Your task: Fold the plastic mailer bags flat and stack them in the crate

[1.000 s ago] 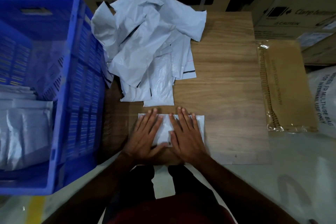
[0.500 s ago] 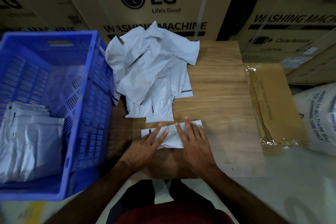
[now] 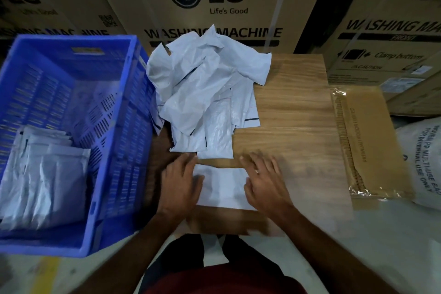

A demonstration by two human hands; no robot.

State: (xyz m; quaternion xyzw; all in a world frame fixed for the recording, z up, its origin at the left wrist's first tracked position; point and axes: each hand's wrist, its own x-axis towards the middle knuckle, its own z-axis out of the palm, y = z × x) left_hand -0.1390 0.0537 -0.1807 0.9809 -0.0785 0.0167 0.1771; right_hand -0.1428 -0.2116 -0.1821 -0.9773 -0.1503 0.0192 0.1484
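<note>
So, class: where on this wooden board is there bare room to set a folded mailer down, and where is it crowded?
Free: the wooden board between the loose mailer pile and the brown packet, and the blue crate's far half beyond the folded stack. Crowded: the near edge, where left hand and right hand press the mailer.

One blue crate (image 3: 114, 112), one folded mailer bag (image 3: 223, 186) under two hands, one loose heap of mailer bags (image 3: 205, 93), uncountable, three LG washing-machine cartons (image 3: 214, 7).
</note>
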